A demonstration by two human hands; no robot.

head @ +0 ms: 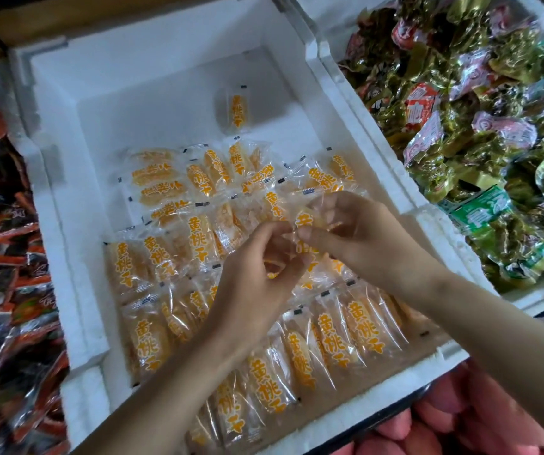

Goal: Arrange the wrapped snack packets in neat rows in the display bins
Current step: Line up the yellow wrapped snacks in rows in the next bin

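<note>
A white foam bin (67, 244) holds several clear packets with orange lettering (362, 323), laid in rough rows across its near half. One packet (236, 108) lies alone near the far wall. Above the middle rows, my left hand (257, 274) and my right hand (356, 231) meet, and both pinch the same clear orange packet (306, 221) between thumb and fingers. My fingers hide most of that packet.
To the right stands a second foam bin (346, 77) heaped with green and red packets (480, 126). Dark red and orange packets (4, 274) fill the left side. Pink items (461, 421) lie at the bottom right. The far part of the middle bin's floor is bare foam.
</note>
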